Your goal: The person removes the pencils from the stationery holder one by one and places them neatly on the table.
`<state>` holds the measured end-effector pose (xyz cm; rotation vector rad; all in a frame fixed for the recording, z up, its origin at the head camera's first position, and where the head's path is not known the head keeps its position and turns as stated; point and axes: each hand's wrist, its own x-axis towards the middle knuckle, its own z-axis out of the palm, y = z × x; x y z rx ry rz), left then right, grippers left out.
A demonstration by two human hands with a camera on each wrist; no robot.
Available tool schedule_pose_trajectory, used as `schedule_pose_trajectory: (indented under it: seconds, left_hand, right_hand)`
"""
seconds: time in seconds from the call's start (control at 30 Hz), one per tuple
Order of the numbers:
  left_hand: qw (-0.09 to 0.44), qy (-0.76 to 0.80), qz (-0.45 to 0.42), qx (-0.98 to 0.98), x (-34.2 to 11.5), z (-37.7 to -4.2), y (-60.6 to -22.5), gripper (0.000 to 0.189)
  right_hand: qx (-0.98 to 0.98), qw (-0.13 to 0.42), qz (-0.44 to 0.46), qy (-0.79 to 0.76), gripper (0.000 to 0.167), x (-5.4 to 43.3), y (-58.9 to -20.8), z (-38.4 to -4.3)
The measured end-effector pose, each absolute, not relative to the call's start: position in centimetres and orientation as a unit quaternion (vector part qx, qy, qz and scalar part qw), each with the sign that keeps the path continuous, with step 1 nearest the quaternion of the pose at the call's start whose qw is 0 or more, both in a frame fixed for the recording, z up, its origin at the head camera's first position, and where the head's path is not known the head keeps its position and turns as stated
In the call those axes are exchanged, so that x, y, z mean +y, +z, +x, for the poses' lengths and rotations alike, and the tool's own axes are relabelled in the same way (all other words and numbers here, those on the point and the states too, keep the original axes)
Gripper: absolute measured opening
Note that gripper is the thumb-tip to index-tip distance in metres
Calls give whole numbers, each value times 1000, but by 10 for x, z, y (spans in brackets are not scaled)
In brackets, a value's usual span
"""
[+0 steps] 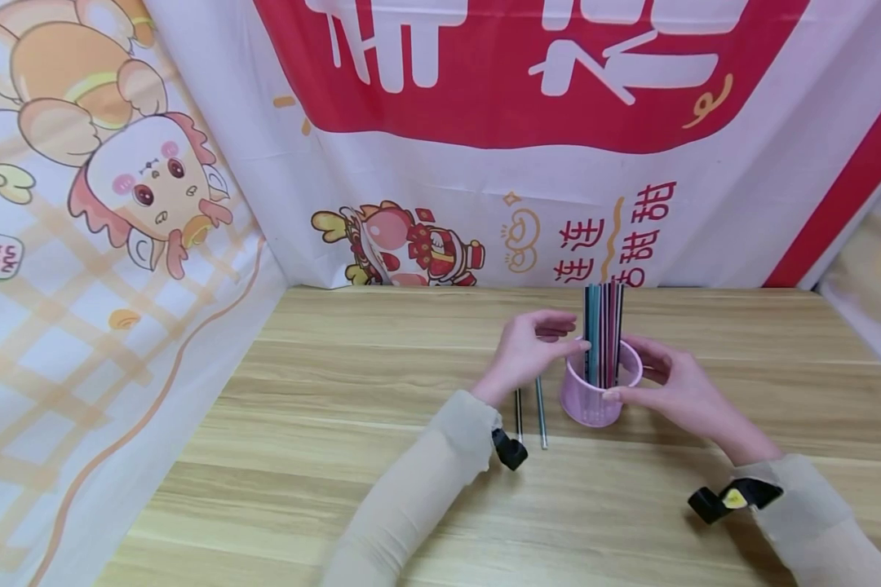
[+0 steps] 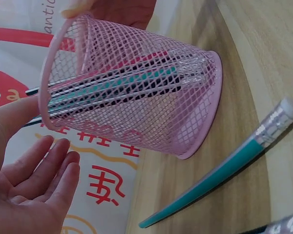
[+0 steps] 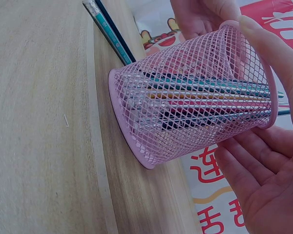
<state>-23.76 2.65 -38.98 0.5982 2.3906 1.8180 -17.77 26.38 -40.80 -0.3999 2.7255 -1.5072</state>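
Observation:
A pink mesh pencil cup (image 1: 586, 405) stands upright on the wooden table with a bundle of pencils (image 1: 604, 330) in it, teal, dark and reddish. My right hand (image 1: 679, 387) holds the cup by its rim, thumb at the near side and fingers round the far right side. At the left of the rim is my left hand (image 1: 529, 350), its thumb against the rim near the pencils and its other fingers loose beside the cup. Left of the cup, a teal pencil (image 2: 215, 175) and a dark pencil (image 1: 518, 414) lie on the table, partly hidden by the left hand in the head view.
The wooden table (image 1: 279, 456) runs back to a white cloth (image 1: 440, 179) with red print. Another printed cloth (image 1: 213, 326) hangs along the left side. Each wrist wears a black camera strap.

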Motion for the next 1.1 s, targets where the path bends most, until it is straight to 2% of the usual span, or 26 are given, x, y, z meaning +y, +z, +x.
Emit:
schedule_pose_trajectory:
  seconds: [0.5, 1.1]
  left_hand:
    - [13, 627, 165, 761, 39, -236, -397, 29]
    - [15, 629, 152, 763, 43, -237, -400, 26]
  right_hand:
    - [867, -4, -131, -482, 87, 264, -410, -179]
    - [867, 3, -130, -482, 88, 264, -411, -179]
